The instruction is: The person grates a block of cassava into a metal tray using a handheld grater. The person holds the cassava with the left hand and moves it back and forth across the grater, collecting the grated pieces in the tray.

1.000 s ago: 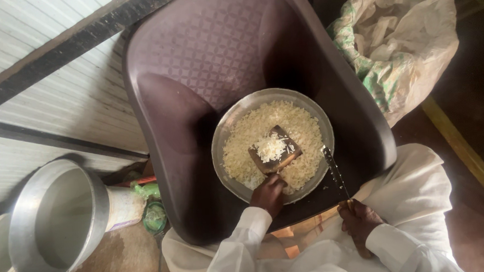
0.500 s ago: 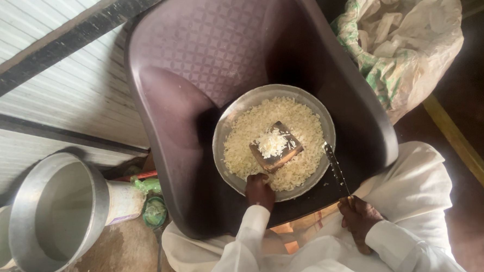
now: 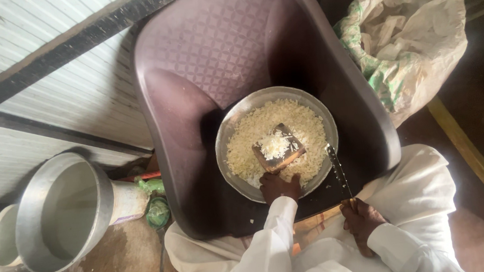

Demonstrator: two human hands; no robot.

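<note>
Centrally, a round, shallow metal plate (image 3: 228,132) rests on the seat of a dark purple plastic chair (image 3: 216,50), whose moulded back carries a fine diamond pattern. The plate is spread with pale, shredded, flaky gratings (image 3: 307,129). On this heap lies a small, flat, rectangular brown board (image 3: 286,157), tilted, with a mound of white shreds on top. The left hand (image 3: 279,187) grips the plate's near rim, fingers curled over the edge, just below the board. The right hand (image 3: 361,221) is closed around the yellowish handle of a thin knife (image 3: 337,169), whose long dull blade points up beside the plate's right rim. Both sleeves are loose white cloth. To the left, a wide, smooth metal pot (image 3: 92,186) stands on a dusty floor. At the upper right slumps a crumpled woven sack (image 3: 412,41).
</note>
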